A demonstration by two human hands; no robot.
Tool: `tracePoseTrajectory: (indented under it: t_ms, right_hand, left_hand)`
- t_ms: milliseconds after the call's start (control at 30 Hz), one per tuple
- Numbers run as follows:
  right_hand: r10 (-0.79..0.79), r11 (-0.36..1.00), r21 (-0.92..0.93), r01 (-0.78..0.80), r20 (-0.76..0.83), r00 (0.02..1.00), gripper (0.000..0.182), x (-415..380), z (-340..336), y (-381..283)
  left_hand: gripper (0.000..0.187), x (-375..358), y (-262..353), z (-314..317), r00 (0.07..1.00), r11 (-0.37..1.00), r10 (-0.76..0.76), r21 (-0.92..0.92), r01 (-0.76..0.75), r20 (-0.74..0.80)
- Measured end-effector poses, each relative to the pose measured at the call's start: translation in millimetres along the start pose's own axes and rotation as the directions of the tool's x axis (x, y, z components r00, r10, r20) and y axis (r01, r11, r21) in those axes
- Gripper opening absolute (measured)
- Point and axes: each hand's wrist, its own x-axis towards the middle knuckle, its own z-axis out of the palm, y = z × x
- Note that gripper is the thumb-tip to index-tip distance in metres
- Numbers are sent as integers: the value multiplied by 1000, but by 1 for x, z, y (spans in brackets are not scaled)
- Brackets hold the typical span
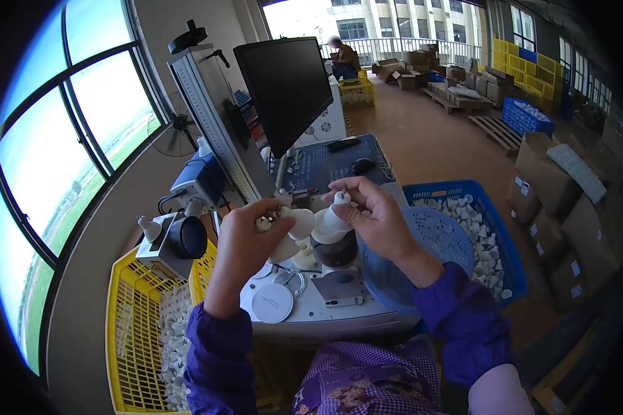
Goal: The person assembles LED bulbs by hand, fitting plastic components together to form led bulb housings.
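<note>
My left hand (241,234) is closed around white bulb housings (301,224), cone-shaped plastic pieces with small metal tips; one wide round end points right. In my right hand (381,223), thumb and fingers pinch another white bulb housing (336,218), its metal tip upward. This piece is right over a white round holder (327,236) on a dark cylinder (336,253), overlapping the holder in this view. Both hands are close together above the white worktable (311,315). A phone (343,300) and a flat white disc (272,303) lie in front of the holder.
Left stands a yellow crate (126,332) of white housings, below a machine head with a black lens (189,237). A light blue basket (432,238) overlaps a blue crate (512,273) of housings. A monitor (284,90) rises ahead. Farther back, a person (344,61) sits near cartons (415,62).
</note>
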Motion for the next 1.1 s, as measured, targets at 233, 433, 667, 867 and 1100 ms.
tracePoseTrajectory:
  t_ms: [233, 433, 667, 867, 1100]
  right_hand:
    - [24, 966, -258, 5, 107, 994, 20, 16, 8, 39]
    - [-26, 996, -90, 30, 45, 999, 19, 13, 12, 45]
    - [-240, 913, -364, 186, -110, 965, 23, 6, 24, 46]
    - [-68, 973, -224, 57, -42, 997, 23, 7, 19, 47]
    - [17, 995, -101, -11, 65, 998, 20, 9, 13, 44]
  left_hand:
    - [24, -83, -77, -57, 929, 961, -276, -97, 260, -247]
    - [25, -163, -182, -89, 763, 900, -431, -165, 404, -482]
    - [28, -285, -335, -90, 562, 766, -503, -37, 642, -657]
    - [35, -299, -315, -73, 483, 631, -565, 25, 775, -669]
    - [36, -315, -338, -70, 461, 514, -569, 143, 846, -682]
